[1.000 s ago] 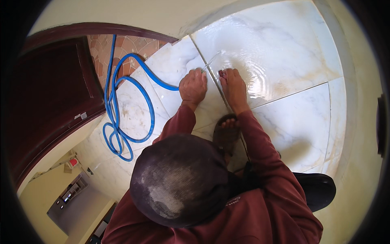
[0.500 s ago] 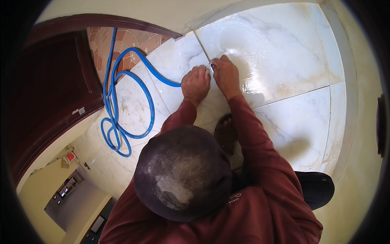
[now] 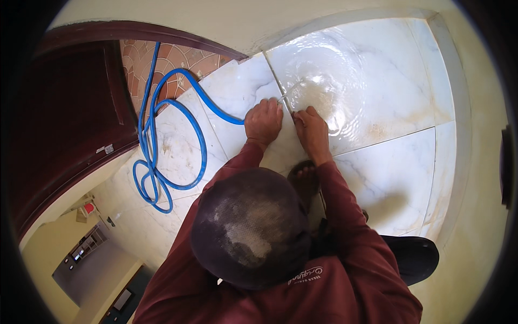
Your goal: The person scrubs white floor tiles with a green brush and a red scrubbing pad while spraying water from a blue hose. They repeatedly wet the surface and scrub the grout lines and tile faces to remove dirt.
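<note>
Head: left fingers (image 3: 264, 109) clasp blue hose (image 3: 204, 151).

Blue hose (image 3: 204, 154) — far stretch hidden beyond the doorframe (image 3: 135, 31), near end apparently within the left grip (image 3: 263, 122).

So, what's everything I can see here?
Hose: one, blue, looped at left
Water: one pool, clear, upper right
Floor tiles: several, white with veins, centre and right
Patterned tiles: many, reddish, upper left
Door: one, dark maroon, left
Walls: several, cream, around the edges
Small items: several, one red, far lower left; kinds unclear
Cap: one, dark, lower centre
Top: one, maroon, bottom
Trousers: partly seen, black, lower right
Foot: one, dark footwear, centre
Left hand: one, maroon-sleeved, around the hose
Right hand: one, maroon-sleeved, right of centre
</note>
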The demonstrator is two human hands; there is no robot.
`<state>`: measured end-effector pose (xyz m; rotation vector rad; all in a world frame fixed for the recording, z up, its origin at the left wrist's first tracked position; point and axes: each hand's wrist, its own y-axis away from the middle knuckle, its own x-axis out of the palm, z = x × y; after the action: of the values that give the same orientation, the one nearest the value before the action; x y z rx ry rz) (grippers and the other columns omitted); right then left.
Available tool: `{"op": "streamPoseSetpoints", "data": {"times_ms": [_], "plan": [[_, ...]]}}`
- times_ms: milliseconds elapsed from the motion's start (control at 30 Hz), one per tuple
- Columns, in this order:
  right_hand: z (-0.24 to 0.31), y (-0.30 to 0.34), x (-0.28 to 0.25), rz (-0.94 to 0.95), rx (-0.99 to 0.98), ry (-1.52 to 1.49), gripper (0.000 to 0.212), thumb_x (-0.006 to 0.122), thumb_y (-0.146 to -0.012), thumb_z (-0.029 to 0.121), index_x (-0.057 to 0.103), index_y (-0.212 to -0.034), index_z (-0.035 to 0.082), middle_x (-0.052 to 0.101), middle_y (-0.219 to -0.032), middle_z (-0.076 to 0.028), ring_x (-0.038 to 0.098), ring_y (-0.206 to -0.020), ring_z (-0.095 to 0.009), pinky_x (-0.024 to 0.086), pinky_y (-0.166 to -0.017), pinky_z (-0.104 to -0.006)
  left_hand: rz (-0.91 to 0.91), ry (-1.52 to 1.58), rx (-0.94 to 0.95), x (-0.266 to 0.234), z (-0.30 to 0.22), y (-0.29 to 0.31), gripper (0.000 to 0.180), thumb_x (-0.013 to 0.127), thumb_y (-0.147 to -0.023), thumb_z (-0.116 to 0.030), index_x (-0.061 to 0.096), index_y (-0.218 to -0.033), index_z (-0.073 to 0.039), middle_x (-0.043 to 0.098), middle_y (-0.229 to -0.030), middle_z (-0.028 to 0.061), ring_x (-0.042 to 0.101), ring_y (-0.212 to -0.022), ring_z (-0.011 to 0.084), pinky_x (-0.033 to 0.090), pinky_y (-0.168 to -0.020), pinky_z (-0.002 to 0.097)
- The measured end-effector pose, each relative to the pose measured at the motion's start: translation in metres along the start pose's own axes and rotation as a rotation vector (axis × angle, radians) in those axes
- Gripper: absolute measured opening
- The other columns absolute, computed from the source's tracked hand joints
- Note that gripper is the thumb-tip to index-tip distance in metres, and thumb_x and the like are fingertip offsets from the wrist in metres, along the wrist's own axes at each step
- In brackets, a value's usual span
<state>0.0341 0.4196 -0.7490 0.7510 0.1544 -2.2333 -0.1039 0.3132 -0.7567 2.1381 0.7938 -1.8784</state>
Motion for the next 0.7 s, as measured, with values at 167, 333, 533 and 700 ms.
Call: {"op": "streamPoseSetpoints", "data": {"times_ms": [167,333,533,700], "plan": [[0.007,-0.071,0.025,-0.073,-0.177,0.066,0.009,0.069,-0.097,0.013,0.076,-0.097,0.008,0.065,-0.097,-0.017,0.07,-0.088,-0.04,0.057,-0.079,-0.0512,0.012,0.0,-0.014,0.0,0.004,0.002,0.022,0.065,-0.104,-0.029,0.066,-0.114,-0.009,0.066,-0.094,0.0097,0.069,-0.078,0.0307,0.055,-0.068,0.0452],[-0.036,-0.146,-0.027,-0.326,-0.19,0.176,0.012,0.071,-0.098,0.016,0.078,-0.105,0.01,0.064,-0.097,-0.016,0.068,-0.097,-0.037,0.056,-0.082,-0.0485,0.048,-0.033,-0.007,0.0,0.0,-0.002,0.02,0.065,-0.104,-0.026,0.068,-0.116,-0.01,0.066,-0.093,0.0092,0.069,-0.078,0.0305,0.055,-0.069,0.0446],[-0.12,-0.148,-0.13,-0.681,0.059,0.186,0.015,0.069,-0.105,0.016,0.076,-0.108,0.003,0.063,-0.099,-0.018,0.064,-0.095,-0.034,0.052,-0.087,-0.0448,-0.031,-0.019,0.024,0.006,0.006,0.003,0.028,0.064,-0.106,-0.027,0.07,-0.127,-0.01,0.069,-0.096,0.0093,0.07,-0.084,0.0307,0.056,-0.072,0.0444],[-0.075,-0.114,-0.055,-0.459,-0.356,0.286,0.02,0.066,-0.096,0.006,0.077,-0.112,0.006,0.066,-0.106,-0.017,0.066,-0.099,-0.035,0.055,-0.089,-0.0463,-0.094,-0.005,0.062,0.001,0.01,0.005,0.03,0.063,-0.108,-0.022,0.071,-0.132,-0.006,0.072,-0.095,0.0129,0.071,-0.081,0.0335,0.058,-0.071,0.0451]]}}
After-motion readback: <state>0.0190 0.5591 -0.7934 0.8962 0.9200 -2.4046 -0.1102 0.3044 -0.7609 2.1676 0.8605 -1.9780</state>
